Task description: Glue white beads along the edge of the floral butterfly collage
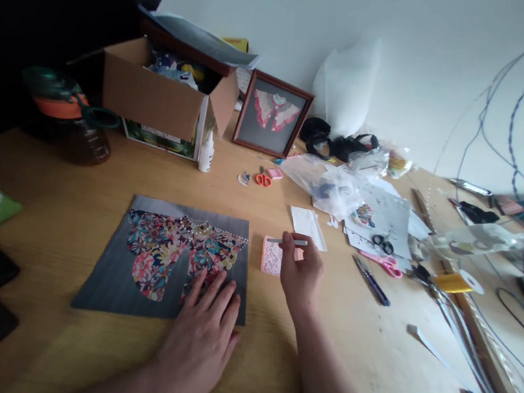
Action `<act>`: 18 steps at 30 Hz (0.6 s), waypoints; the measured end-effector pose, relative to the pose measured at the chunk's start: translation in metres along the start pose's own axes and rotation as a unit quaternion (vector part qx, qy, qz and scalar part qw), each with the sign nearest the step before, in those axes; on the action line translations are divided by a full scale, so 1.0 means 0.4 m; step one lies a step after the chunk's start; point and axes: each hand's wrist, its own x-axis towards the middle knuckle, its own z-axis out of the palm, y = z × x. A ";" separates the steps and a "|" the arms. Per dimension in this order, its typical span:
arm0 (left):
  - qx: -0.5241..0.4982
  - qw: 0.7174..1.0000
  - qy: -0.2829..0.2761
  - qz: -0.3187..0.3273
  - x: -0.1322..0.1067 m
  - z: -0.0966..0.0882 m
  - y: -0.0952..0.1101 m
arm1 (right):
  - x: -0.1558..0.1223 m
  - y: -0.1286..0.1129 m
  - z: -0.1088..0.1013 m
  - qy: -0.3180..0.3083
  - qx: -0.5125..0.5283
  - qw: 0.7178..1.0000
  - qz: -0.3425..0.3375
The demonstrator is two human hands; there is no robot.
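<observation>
My left hand lies flat, fingers spread, over the lower right of a grey sheet. On that sheet is a floral fabric collar, with a row of small pale beads along its upper edge. My right hand pinches a slim, pale pen-like tool, held above a small pink tray. Small bits fill the tray, too tiny to name; the hand covers its right part. Beside the tray lies a white paper packet.
A framed collar stands at the back beside an open cardboard box. Near them are a white glue bottle and orange scissors. To the right lie a craft knife, pink scissors and hanging cords.
</observation>
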 end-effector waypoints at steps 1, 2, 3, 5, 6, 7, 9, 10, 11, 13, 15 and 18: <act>-0.001 1.000 0.002 0.001 0.000 0.001 -0.001 | 0.000 0.009 -0.008 0.004 -0.003 1.000 0.013; -0.001 1.000 0.003 0.001 0.000 0.001 -0.001 | -0.001 0.019 -0.014 0.007 -0.007 1.000 0.025; -0.002 1.000 0.003 0.002 -0.001 0.001 -0.002 | -0.003 0.030 -0.019 0.011 -0.010 0.999 0.035; -0.003 1.000 0.003 0.004 0.000 0.001 -0.003 | -0.008 0.049 -0.024 0.018 -0.018 0.999 0.048; -0.002 1.000 0.003 0.005 0.000 0.001 -0.003 | -0.010 0.057 -0.025 0.021 -0.023 0.998 0.049; -0.001 1.000 0.004 0.006 0.001 0.001 -0.004 | -0.011 0.064 -0.024 0.023 -0.030 0.998 0.047; 0.000 1.000 0.005 0.007 0.001 0.001 -0.003 | -0.011 0.073 -0.021 0.027 -0.041 0.998 0.034; 0.000 1.000 0.006 0.007 0.001 0.002 -0.003 | -0.011 0.076 -0.019 0.027 -0.045 0.998 0.024; 0.001 1.000 0.007 0.007 0.001 0.002 -0.002 | -0.010 0.078 -0.018 0.025 -0.048 0.998 0.013; 0.002 1.000 0.006 0.007 0.001 0.003 -0.001 | -0.008 0.080 -0.017 0.019 -0.055 0.998 -0.008; 0.004 1.000 0.003 0.007 0.001 0.003 -0.001 | -0.007 0.080 -0.017 0.010 -0.064 0.998 -0.020; 0.005 1.000 -0.004 0.008 0.001 0.003 -0.001 | -0.007 0.080 -0.018 -0.003 -0.076 0.997 -0.027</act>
